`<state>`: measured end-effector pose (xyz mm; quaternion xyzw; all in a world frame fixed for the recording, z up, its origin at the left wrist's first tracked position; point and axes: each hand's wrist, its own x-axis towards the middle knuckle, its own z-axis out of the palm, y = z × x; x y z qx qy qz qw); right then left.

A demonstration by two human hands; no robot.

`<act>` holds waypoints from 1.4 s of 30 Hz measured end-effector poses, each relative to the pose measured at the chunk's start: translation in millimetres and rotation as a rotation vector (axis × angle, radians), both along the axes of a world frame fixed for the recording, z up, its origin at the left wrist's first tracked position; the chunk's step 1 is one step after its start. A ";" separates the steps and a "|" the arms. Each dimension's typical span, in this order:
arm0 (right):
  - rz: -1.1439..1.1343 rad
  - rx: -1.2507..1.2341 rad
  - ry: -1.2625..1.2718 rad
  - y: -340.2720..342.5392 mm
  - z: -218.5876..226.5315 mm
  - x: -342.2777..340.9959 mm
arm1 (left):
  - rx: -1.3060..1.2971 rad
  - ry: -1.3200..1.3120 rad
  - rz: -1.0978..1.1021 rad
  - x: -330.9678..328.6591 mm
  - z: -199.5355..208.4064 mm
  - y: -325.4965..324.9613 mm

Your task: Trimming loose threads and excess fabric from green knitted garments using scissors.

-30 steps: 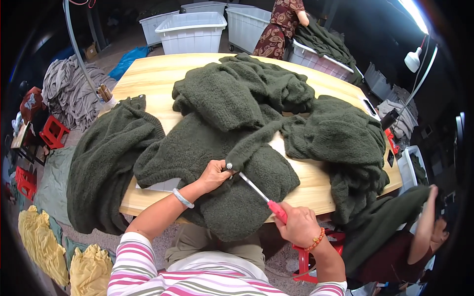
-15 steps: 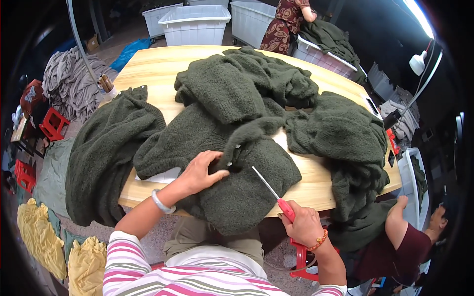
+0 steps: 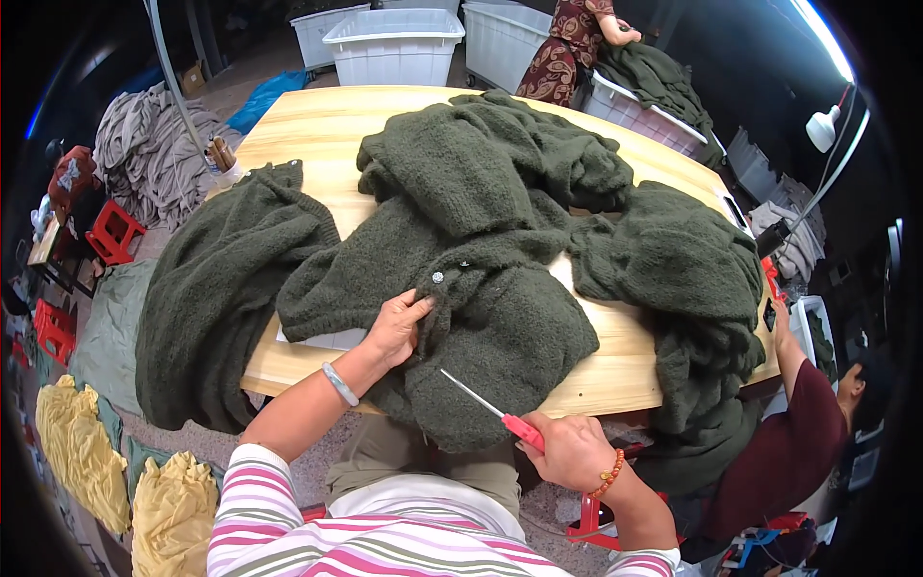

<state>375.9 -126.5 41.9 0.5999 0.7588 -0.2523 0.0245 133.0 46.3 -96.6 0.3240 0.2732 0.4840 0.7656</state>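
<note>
A dark green knitted cardigan lies crumpled before me on the wooden table, its near part hanging over the front edge. Shiny round buttons show along its band. My left hand pinches that band just below one button, thumb on top. In my right hand is a slim tool with a pink-red handle and a long thin metal shaft; whether it is scissors or a spike is unclear. Its tip points up and left over the cardigan, near my left wrist.
More dark green knits lie at the left, far side and right of the table. A cup of tools stands at the left edge. One co-worker is close on the right, another beyond the table by white bins.
My left hand has closed on the buttoned band and turned it so a button faces up. The tool in my right hand has swung left and down. The right co-worker's arm now reaches toward the table.
</note>
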 end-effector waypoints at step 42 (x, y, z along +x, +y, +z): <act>0.078 0.253 0.022 92.9 15.1 -46.8 | 0.541 1.633 0.828 -151.6 19.7 -12.8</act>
